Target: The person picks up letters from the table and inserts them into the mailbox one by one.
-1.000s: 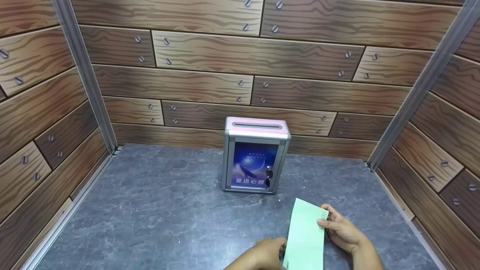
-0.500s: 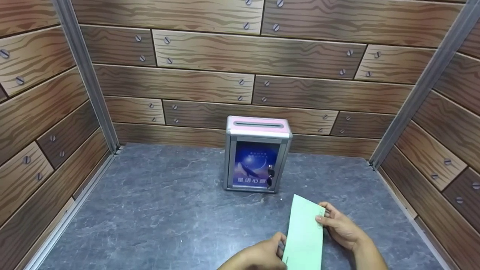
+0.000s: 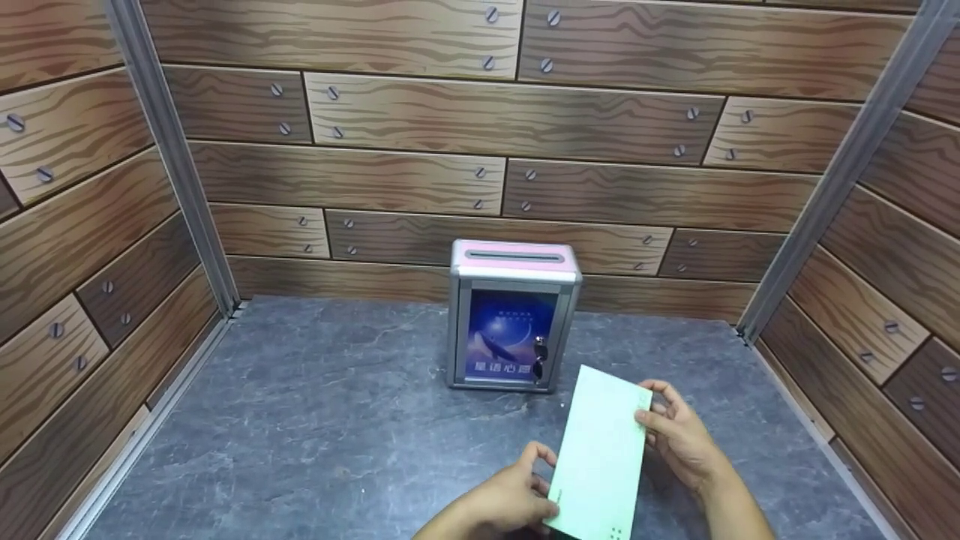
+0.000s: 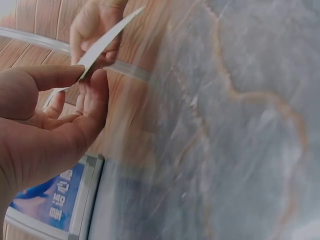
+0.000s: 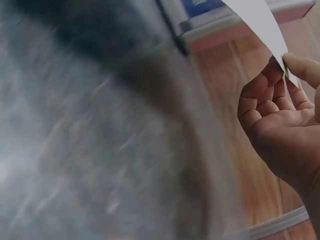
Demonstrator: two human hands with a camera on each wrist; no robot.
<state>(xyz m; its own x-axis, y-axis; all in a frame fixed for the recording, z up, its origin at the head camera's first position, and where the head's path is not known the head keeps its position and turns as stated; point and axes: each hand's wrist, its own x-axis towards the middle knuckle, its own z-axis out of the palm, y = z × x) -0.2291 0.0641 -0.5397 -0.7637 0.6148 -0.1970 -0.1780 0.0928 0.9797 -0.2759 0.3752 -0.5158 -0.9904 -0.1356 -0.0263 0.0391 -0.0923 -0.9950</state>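
Left hand [image 3: 506, 499] pinches the lower left edge of a pale green rectangular paper envelope [image 3: 600, 454], thumb and fingers closed on it. Envelope is held tilted above the grey marbled stone counter [image 3: 315, 420], just in front and right of the silver metal box with pink slotted top and blue front panel [image 3: 512, 315]. Right hand [image 3: 679, 439] grips the envelope's upper right edge, right of the box.

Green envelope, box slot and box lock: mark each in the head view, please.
green envelope [image 3: 600, 450], head view, middle of its face
box slot [image 3: 514, 256], head view, centre of the dark opening in the pink top
box lock [image 3: 538, 358], head view, dark lock on the door's right edge
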